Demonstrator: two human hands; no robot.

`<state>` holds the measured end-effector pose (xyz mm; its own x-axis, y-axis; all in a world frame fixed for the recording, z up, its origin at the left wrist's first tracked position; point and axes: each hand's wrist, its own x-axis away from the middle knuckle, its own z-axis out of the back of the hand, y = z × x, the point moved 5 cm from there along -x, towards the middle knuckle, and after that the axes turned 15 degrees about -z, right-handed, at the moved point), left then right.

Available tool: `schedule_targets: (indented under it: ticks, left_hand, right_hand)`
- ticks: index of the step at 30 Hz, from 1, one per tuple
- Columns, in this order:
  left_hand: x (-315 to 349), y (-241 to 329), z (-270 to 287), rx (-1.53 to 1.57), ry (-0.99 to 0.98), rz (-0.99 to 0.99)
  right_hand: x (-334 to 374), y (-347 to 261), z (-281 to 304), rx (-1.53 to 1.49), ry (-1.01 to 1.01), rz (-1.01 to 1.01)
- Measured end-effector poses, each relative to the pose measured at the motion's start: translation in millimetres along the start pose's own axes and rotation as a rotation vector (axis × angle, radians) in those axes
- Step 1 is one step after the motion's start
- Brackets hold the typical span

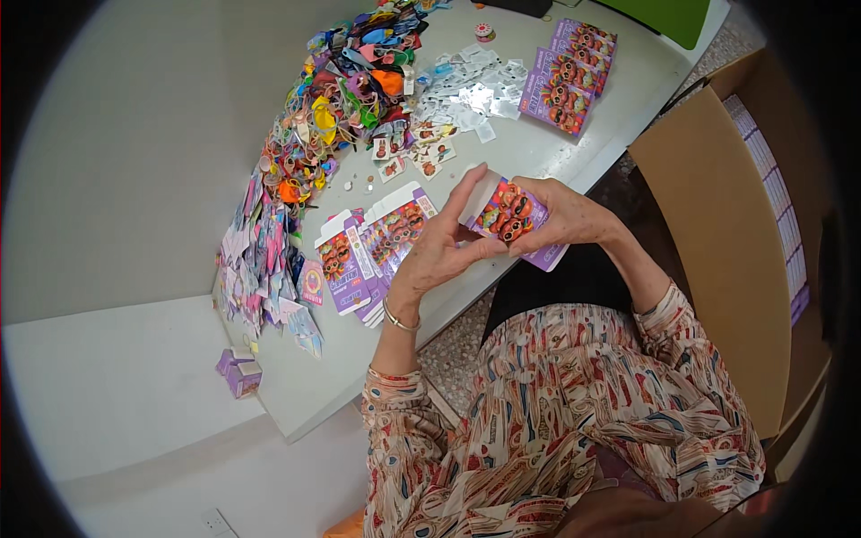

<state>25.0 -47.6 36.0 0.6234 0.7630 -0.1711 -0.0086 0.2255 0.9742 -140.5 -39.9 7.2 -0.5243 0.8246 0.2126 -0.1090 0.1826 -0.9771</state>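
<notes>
Beside a bare wall (134, 179) stands a pale desk (300, 390), and over its near edge the left hand (446, 247) and right hand (572, 215) pinch one purple printed carton (511, 213) from both sides, so neither of them is free. Several cartons with open flaps (343, 267) lie near the left hand and seem left to do, while overlapping cartons (565, 90) farther right are perhaps finished; colourful trinkets (327, 117) and white sachets (471, 94) are also plentiful.

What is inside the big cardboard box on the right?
Inside the cardboard box, a long row of purple-and-white packs shows. Whatever lies lower behind its near side is covered.
</notes>
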Motion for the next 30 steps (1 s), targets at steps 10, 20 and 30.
schedule_targets:
  ticks: [10, 20, 30]
  left_hand:
    - [18.0, -16.1, -11.3, -0.395, -0.091, 0.006]
    - [9.7, 22.3, -31.1, -0.721, 0.098, -0.278]
    - [11.1, -3.0, -9.2, 0.133, 0.495, 0.199]
  right_hand:
    - [0.5, 4.3, -1.4, 0.063, -0.003, 0.003]
    - [-1.2, 14.9, 3.0, 0.105, 0.043, -0.059]
    - [-0.1, 16.3, 1.3, 0.135, 0.015, -0.033]
